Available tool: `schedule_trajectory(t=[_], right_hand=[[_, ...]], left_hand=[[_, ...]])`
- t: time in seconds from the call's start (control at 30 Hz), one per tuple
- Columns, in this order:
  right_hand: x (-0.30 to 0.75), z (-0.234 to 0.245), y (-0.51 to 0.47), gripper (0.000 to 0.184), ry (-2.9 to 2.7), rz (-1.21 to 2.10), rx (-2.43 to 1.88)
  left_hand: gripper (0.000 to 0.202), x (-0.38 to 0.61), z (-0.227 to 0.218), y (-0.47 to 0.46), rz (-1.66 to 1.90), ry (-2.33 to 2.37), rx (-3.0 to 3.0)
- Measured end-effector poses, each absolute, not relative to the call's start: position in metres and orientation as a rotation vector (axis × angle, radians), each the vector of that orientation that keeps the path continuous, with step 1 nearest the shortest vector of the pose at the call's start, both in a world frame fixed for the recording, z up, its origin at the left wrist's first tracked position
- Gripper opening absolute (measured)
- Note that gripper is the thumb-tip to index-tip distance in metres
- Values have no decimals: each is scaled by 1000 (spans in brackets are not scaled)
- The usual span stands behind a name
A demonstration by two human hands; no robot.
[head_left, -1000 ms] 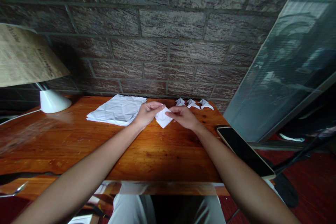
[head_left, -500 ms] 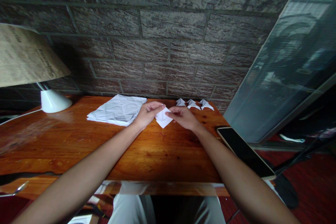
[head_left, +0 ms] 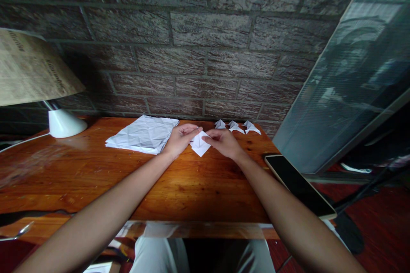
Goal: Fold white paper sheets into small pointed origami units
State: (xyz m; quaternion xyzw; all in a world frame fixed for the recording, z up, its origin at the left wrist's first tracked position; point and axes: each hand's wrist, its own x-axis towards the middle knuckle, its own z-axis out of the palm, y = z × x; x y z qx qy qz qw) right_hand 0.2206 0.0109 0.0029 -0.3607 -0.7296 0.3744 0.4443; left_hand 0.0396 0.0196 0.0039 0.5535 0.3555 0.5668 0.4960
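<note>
A small folded white paper piece (head_left: 199,145) lies on the wooden desk (head_left: 179,183), pointed toward me. My left hand (head_left: 179,136) pinches its upper left edge, a ring on one finger. My right hand (head_left: 224,141) pinches its upper right edge, fingers curled. Both hands meet over the top of the piece and hide part of it.
A stack of creased white sheets (head_left: 144,134) lies left of my hands. Three small folded paper figures (head_left: 235,126) stand in a row by the brick wall. A lamp (head_left: 60,121) is at far left, a phone (head_left: 297,184) at the desk's right edge, and a glass panel (head_left: 346,85) on the right.
My fingers have shifted slightly on the top of the folded piece; otherwise hands and paper stay in the same place.
</note>
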Motion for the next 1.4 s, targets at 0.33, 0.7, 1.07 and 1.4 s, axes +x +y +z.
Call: schedule_trajectory(t=[0.33,0.7,1.07,1.4], right_hand=[[221,0,12,26,-1865,814,-913],[221,2,11,22,-1871,827,-919],[222,2,12,22,-1871,821,-908],[221,2,12,30,-1831,917,-870]], left_hand=[[45,42,11,22,1533,848,1199],[49,39,15,20,1431,807,1163],[48,41,13,17,1358,823,1192],[48,38,13,18,1339,762,1200]])
